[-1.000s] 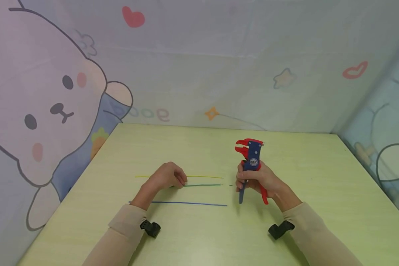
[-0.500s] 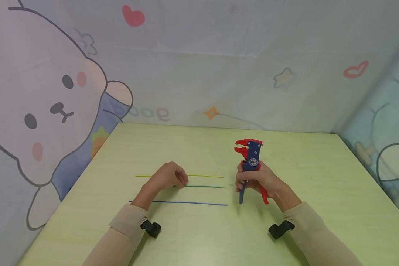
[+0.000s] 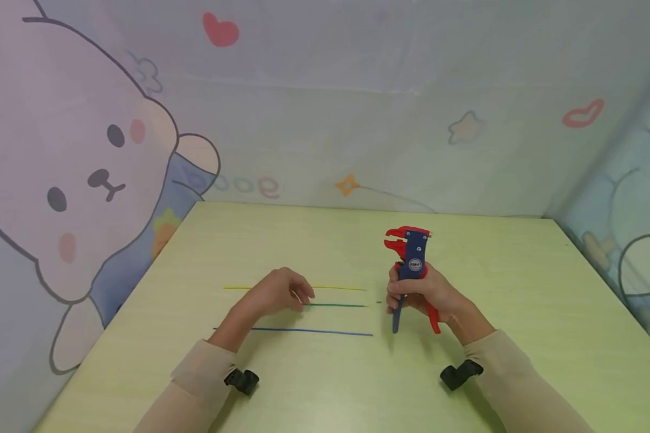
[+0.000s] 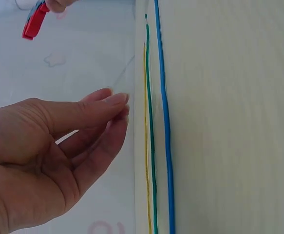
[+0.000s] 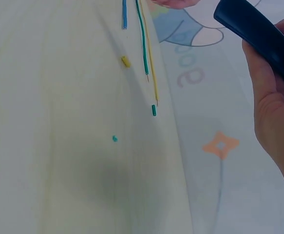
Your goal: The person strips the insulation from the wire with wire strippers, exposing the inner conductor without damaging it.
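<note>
Ok, stripper (image 3: 414, 251) in R hand (image 3: 430, 290)

Above the left part of the green wire (image 3: 338, 305), passage is blocked by the left hand (image 3: 281, 291). Right of the green wire, a gap is left before the wire stripper (image 3: 414, 264), held upright by the right hand (image 3: 422, 291); low down, that gap is partly occupied by a green scrap (image 3: 378, 302). Beyond the green wire, a thin lane is bounded by the yellow wire (image 3: 341, 288), past which bare tabletop (image 3: 314, 240) is offered. On the green wire's near side, a wider lane is bounded by the blue wire (image 3: 314, 331), and broader room is left past it, between the sleeves (image 3: 195, 385).
</note>
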Motion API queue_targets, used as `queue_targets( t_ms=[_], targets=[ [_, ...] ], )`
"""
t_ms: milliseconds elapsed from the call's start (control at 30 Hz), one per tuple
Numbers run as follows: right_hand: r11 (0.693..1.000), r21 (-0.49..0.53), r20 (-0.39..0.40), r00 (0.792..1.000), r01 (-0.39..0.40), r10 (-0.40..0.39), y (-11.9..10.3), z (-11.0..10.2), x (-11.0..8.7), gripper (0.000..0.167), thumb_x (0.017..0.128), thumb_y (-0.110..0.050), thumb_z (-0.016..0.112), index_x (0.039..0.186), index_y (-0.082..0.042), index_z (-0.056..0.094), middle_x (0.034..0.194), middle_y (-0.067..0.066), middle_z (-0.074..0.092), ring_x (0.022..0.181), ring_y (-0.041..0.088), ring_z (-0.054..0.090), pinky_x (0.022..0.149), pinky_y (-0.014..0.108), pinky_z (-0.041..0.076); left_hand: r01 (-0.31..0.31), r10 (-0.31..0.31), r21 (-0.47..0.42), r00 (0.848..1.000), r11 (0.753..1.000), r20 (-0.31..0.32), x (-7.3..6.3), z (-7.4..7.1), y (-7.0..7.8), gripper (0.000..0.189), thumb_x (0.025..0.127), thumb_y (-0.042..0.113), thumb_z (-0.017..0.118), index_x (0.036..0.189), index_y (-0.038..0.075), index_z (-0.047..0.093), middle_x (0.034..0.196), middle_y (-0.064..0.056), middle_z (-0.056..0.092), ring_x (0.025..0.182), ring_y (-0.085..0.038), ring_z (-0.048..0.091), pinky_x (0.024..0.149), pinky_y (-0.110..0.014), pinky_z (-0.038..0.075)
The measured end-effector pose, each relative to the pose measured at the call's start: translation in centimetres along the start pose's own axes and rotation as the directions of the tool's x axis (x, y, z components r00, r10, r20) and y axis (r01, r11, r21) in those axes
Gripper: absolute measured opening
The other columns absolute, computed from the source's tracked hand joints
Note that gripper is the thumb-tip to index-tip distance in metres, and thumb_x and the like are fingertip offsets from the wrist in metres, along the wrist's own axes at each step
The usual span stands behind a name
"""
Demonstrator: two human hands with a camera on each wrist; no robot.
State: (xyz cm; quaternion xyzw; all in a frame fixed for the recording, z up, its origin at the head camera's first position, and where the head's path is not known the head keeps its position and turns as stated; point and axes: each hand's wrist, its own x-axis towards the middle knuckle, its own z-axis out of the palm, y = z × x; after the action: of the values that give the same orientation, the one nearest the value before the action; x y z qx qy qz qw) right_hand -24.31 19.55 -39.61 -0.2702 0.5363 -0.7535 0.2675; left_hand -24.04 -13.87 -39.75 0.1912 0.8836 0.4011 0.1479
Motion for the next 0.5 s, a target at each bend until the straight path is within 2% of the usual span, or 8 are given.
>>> queue_targets(
  t_ms=[100, 333, 500],
  targets=[
    [1.000, 0.004, 0.014, 1.000, 0.010, -0.010, 0.0, -0.1, 0.0, 0.015, 0.097, 0.008, 0.048, 0.099, -0.004, 0.057, 0.081, 0.007, 0.065, 0.077, 0.023, 0.068, 0.083, 0.046, 0.057, -0.001, 0.001, 0.008, 0.999, 1.000, 0.043, -0.3, 0.5, 0.5, 0.025, 0.080, -0.014, 0.071, 0.099, 0.001, 0.075, 0.086, -0.005, 0.071, 0.081, -0.016, 0.065, 0.073, -0.029, 0.053],
    [1.000, 0.005, 0.026, 1.000, 0.015, -0.015, 0.0, -0.1, 0.0, 0.016, 0.097, 0.007, 0.047, 0.099, -0.005, 0.056, 0.081, 0.007, 0.064, 0.076, 0.022, 0.067, 0.083, 0.045, 0.057, -0.100, 0.089, 0.079, 0.987, 0.992, 0.136, -0.7, 1.7, 0.7, 0.030, 0.076, -0.018, 0.068, 0.097, 0.002, 0.073, 0.085, -0.005, 0.070, 0.080, -0.016, 0.065, 0.071, -0.028, 0.052],
    [1.000, 0.025, 0.045, 0.999, 0.019, -0.020, 0.0, 0.0, 0.0, 0.016, 0.097, 0.007, 0.046, 0.100, -0.005, 0.056, 0.081, 0.007, 0.065, 0.077, 0.022, 0.067, 0.084, 0.045, 0.057, -0.103, 0.086, 0.100, 0.983, 0.990, 0.163, -0.8, 2.3, 0.8, 0.030, 0.076, -0.016, 0.067, 0.098, 0.004, 0.073, 0.084, -0.003, 0.069, 0.079, -0.016, 0.064, 0.068, -0.029, 0.051]
  ],
)
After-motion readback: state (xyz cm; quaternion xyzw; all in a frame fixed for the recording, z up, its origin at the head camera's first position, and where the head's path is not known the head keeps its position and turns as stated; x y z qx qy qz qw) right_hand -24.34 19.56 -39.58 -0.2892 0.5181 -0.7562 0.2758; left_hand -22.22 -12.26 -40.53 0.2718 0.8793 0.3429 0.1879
